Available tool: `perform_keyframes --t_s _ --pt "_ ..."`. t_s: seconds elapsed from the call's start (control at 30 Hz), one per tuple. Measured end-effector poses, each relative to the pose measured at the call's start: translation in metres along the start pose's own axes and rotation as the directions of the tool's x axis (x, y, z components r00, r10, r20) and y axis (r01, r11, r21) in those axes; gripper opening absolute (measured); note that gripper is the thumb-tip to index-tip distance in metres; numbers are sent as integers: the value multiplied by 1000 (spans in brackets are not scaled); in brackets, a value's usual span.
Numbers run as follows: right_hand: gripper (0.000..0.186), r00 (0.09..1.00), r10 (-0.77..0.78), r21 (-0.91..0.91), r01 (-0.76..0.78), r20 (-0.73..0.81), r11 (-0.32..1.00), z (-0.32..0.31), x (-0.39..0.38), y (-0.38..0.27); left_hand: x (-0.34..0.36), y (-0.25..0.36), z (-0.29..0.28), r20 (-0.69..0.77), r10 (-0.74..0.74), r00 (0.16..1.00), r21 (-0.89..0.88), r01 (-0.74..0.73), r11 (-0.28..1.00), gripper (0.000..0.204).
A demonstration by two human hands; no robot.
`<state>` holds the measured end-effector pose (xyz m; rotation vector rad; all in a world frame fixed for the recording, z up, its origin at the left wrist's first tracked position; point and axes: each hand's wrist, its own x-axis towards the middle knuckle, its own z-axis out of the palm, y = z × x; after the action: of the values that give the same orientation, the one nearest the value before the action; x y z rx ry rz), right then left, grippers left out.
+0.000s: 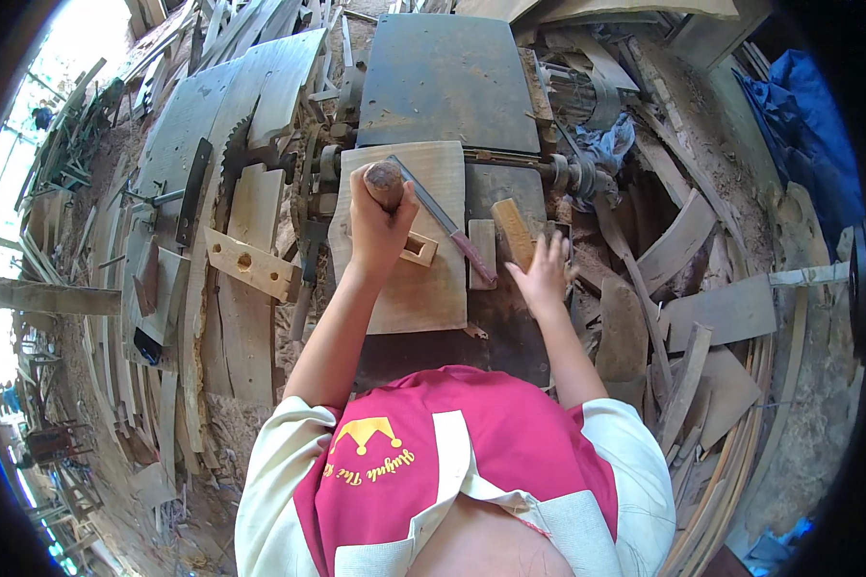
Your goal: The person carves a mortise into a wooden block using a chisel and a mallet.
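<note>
My left hand (pixel 379 229) is wrapped round an upright tool with a round wooden handle (pixel 385 179); its lower end is hidden beneath the fist. Right by that hand, a small wooden block with a slot cut in it (pixel 420 250) lies on a wide pale board (pixel 394 306). A long flat steel tool with a reddish handle (pixel 471 254) slants across the board's right edge onto a short wood piece (pixel 482 233). My right hand (pixel 547 273) has its fingers spread, close beside a yellowish wooden block (pixel 513 234); whether they touch I cannot tell.
A machine with a flat grey metal table (pixel 447 87) stands ahead. To the left are a toothed saw blade (pixel 233 149) and a wood piece with holes (pixel 250 265). Offcuts (pixel 678 240) are heaped on the right, near a blue tarp (pixel 803 125).
</note>
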<state>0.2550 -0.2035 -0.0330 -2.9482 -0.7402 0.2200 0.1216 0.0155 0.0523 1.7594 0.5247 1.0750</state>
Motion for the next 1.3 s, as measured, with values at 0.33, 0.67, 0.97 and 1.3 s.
perform_keyframes --t_s 0.33,0.67,0.97,1.3 --pt "54 992 39 140 -56 120 989 -9 6 28 -3 8 9 11 -21 1000 10 21 1000 29" --pt "42 822 -234 816 558 -519 151 -123 -7 -33 -3 -1 8 -13 -24 1000 -9 24 1000 35" --pt "48 769 -571 311 639 -287 704 -221 -16 -31 -4 -5 -1 -50 -73 996 -60 70 996 33" --pt "49 778 -629 343 592 -7 729 -216 -10 -47 2 0 -3 -36 -52 998 -11 52 999 32"
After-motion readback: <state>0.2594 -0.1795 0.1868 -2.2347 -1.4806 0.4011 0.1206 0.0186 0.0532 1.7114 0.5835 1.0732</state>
